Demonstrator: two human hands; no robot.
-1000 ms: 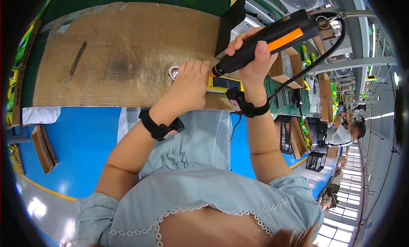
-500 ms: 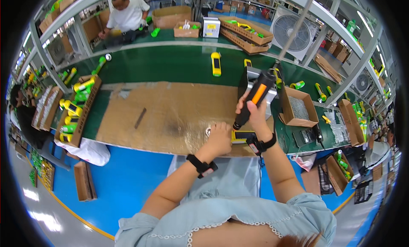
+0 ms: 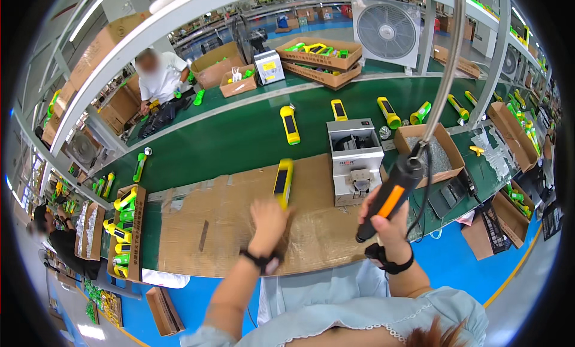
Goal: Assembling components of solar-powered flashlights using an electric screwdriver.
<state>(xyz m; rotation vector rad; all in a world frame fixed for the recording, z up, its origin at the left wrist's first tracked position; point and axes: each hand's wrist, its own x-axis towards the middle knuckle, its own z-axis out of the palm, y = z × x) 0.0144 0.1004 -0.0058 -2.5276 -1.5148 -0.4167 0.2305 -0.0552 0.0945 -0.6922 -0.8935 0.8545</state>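
Observation:
Over the cardboard sheet (image 3: 209, 227), my left hand (image 3: 268, 222) is closed around the lower end of a yellow flashlight (image 3: 283, 178) with a dark solar panel. Motion smears both of them a little. My right hand (image 3: 386, 218) grips a black electric screwdriver (image 3: 396, 186) with an orange stripe, its tip pointing down toward the sheet's right part. The screwdriver hangs from a metal rod (image 3: 446, 77), and a black cable trails beside it. Just behind that hand stands a silver box-shaped machine (image 3: 354, 149).
Several flashlights, one of them yellow (image 3: 290, 125), lie on the green conveyor (image 3: 221, 140) beyond the sheet. A carton of small metal parts (image 3: 458, 164) sits right of the machine. At left stands a carton of flashlights (image 3: 139, 227). A person (image 3: 159, 77) works across the belt.
My left hand has moved left and away from me, carrying the flashlight off the sheet's front edge. The screwdriver has shifted right and nearer. The whole view has also turned.

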